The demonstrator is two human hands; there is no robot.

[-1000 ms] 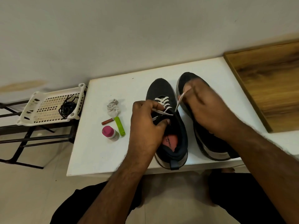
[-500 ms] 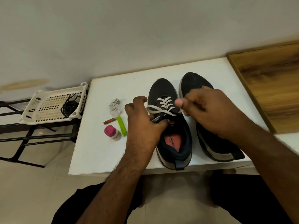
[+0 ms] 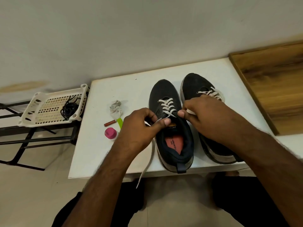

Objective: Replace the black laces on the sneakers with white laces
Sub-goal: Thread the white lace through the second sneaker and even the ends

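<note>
On the tabletop point(image 3: 98, 153) two sneakers point(image 3: 170, 128) are counted, both threaded with white laces point(image 3: 167, 106), while one tangle of black laces point(image 3: 69, 108) is seen in the one basket point(image 3: 41, 115) off to the side. One lace end is pinched in the left hand point(image 3: 142, 128) and the other in the right hand point(image 3: 206, 117); if the ends are pulled unevenly, one tail may be left too short to tie, and the loose tail hanging over the edge could be snagged
</note>
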